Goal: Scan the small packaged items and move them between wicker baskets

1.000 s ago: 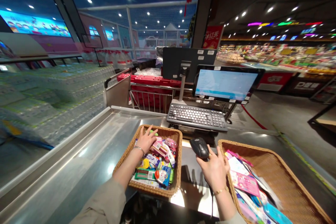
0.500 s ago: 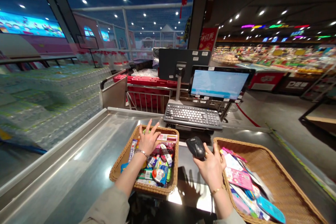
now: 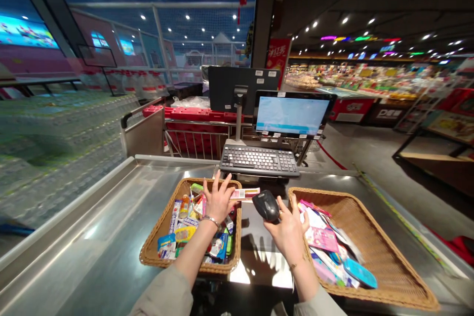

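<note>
My left hand (image 3: 217, 201) is lifted over the left wicker basket (image 3: 152, 251), which is full of small colourful packets. Its fingers fan upward while it pinches a flat pink-and-white packet (image 3: 246, 193) that sticks out to the right, past the basket rim. My right hand (image 3: 289, 231) grips a black handheld scanner (image 3: 265, 205) between the two baskets, its head close to the packet. The right wicker basket (image 3: 392, 261) holds several flat packets along its left side.
A keyboard (image 3: 259, 160) and a lit screen (image 3: 291, 115) stand just beyond the baskets on the steel checkout counter (image 3: 107, 222). A metal rail with red crates (image 3: 192, 131) is behind them. Store shelves and an open floor lie to the right.
My left hand has risen out of the left basket with a flat packet and brought it rightward to the scanner. The view has shifted, so everything sits further left.
</note>
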Available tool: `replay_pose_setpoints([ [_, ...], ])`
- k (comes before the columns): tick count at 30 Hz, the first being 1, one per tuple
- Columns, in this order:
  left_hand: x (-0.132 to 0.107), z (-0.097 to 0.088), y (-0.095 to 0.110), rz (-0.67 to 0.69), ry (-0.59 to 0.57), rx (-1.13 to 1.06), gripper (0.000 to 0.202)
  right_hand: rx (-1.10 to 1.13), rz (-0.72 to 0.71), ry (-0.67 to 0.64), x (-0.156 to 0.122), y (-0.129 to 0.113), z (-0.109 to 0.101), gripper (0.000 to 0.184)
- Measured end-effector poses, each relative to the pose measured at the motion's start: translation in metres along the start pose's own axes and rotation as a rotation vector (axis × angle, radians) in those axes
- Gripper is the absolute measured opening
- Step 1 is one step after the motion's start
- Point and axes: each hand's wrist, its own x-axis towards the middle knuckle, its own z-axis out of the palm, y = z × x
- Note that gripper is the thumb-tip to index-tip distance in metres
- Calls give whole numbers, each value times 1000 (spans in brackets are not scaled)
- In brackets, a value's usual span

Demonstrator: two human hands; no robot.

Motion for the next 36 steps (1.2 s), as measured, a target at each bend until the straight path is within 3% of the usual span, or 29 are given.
replay_pose_setpoints([
  [5,6,1,15,-17,-60,-29,37,3,15,-13,1,1,-6,17],
  [18,12,15,31,10,-4,-58,39,47,8,-54,3,4,-9,12],
  [23,14,13,35,-3,-81,-53,41,79,14,-53,2,6,-9,15],
  [30,14,19,40,12,110,-70,36,110,-3,-66,0,11,-7,15],
  [36,15,20,42,14,120,-76,35,95,-12,-79,-1,14,-5,14],
])
